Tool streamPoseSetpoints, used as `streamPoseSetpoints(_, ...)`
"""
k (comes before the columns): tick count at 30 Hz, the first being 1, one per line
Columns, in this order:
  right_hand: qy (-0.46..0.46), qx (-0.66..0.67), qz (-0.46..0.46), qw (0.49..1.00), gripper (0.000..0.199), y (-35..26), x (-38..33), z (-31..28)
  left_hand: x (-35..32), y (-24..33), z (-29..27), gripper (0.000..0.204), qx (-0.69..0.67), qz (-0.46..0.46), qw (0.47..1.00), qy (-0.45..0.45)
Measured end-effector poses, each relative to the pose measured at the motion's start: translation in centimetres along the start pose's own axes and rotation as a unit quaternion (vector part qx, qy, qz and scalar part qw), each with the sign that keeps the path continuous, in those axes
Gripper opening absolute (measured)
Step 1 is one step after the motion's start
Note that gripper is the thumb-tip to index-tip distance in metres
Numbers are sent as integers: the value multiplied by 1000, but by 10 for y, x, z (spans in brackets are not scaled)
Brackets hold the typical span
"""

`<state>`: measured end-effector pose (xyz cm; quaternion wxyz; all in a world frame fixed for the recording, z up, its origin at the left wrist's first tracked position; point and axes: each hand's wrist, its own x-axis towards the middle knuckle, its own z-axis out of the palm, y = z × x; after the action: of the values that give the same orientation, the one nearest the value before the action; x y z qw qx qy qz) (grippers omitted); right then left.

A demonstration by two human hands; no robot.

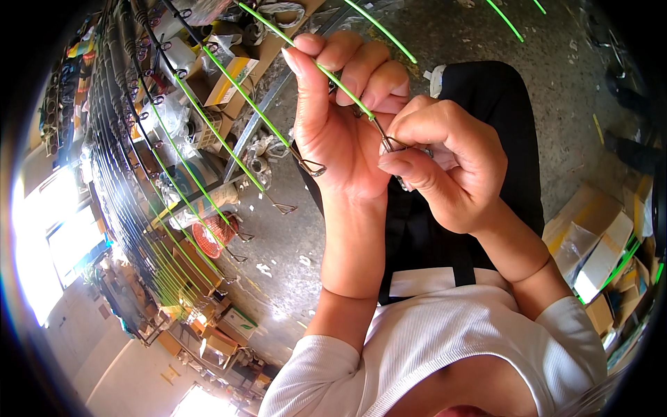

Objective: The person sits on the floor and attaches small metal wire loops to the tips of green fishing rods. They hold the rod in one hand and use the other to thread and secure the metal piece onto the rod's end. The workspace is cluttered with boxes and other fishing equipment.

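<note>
A thin fishing rod tip [344, 89], bright green with a dark end, slants across my left hand [347, 118]. My left palm faces up, and its thumb and curled fingers close around the green part. Small dark bits show by those fingers, too small to name. At the rod's dark end sits a small wire tip guide [390, 144], pinched between the thumb and index finger of my right hand [448, 163]. My right fingers partly hide the guide. Beside my left wrist, another rod's tip guide [313, 167] hangs close to the palm.
Several dark rods with green tips [236, 163] fan out on the left. Two more green tips [389, 38] point in from the top. Cardboard boxes [590, 229] stand at the right, a red basket [214, 235] at the left. Scraps litter the grey floor [292, 250].
</note>
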<state>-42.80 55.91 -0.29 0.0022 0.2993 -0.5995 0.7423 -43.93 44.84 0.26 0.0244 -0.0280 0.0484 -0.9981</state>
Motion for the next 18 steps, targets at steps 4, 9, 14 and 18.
streamPoseSetpoints(4,-12,46,6,999,14,-1,2,-2,2,2,-7,17,63,32,997,-44)
streamPoseSetpoints(9,11,157,139,978,13,-7,8,-2,-1,-1,-14,14,201,72,976,-53)
streamPoseSetpoints(14,15,132,127,983,11,-4,7,2,-6,0,-11,18,210,70,975,-13)
streamPoseSetpoints(18,45,188,158,968,10,-9,8,-3,-10,1,-7,36,137,48,988,44)
